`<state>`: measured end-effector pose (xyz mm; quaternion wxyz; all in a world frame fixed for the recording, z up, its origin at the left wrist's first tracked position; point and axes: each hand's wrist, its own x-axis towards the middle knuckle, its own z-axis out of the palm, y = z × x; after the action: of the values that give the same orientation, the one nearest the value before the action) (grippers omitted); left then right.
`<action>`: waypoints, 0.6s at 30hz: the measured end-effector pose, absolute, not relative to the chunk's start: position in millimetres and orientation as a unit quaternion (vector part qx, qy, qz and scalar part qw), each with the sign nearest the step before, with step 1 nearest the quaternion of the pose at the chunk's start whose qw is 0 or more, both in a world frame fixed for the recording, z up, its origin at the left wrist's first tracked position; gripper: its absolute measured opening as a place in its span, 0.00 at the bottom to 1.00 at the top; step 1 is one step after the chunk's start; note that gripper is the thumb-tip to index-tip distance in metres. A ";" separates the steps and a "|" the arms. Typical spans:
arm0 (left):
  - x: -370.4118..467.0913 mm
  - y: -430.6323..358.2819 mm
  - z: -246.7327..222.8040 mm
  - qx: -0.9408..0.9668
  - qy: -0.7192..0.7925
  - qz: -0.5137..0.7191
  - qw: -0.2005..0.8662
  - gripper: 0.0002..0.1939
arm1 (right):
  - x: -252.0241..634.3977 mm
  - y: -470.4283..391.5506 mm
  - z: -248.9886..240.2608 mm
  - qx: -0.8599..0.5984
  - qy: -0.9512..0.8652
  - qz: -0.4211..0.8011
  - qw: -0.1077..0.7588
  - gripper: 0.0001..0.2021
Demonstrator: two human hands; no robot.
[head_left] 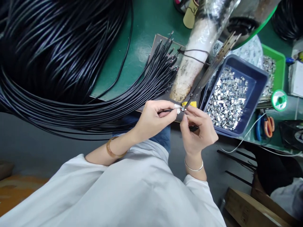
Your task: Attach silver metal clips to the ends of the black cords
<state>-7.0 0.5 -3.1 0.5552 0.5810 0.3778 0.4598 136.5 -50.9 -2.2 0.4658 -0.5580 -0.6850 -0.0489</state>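
My left hand (157, 118) is closed, pinching a thin black cable (167, 110) close to its end. White wrapping covers a fingertip of that hand. A tiny silver metal piece (183, 109) shows at the cable's end, between my two hands. My right hand (199, 127) is closed too, its fingertips at this metal piece; what exactly they grip is too small to make out. The tip of a soldering iron (213, 67) with a perforated metal barrel comes down right by the fingertips. Behind them lies a bit of yellow sponge (193, 104).
A bundle of black cables (132, 97) fans out at left, beside a big cable coil (59, 41). A foil-wrapped tube (191, 63) slants overhead. Right stand a blue bin (257, 85) of small metal shells, a green bin (280, 60), a wire spool (279, 100) and orange-handled pliers (269, 126).
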 end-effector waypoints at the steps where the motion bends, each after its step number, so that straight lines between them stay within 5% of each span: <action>1: -6.9 1.0 -2.8 0.588 0.373 0.464 0.548 0.07 | 136.3 -50.4 -1.5 -0.558 -0.685 -0.048 0.466 0.10; 18: -13.6 2.1 -0.5 0.622 0.363 0.444 0.533 0.08 | 138.6 -54.2 2.5 -0.567 -0.688 -0.029 0.452 0.08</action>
<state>-13.6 2.1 -0.5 0.5331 0.6221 0.3632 0.4438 138.6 -54.2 2.5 0.4525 -0.5667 -0.6880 -0.0285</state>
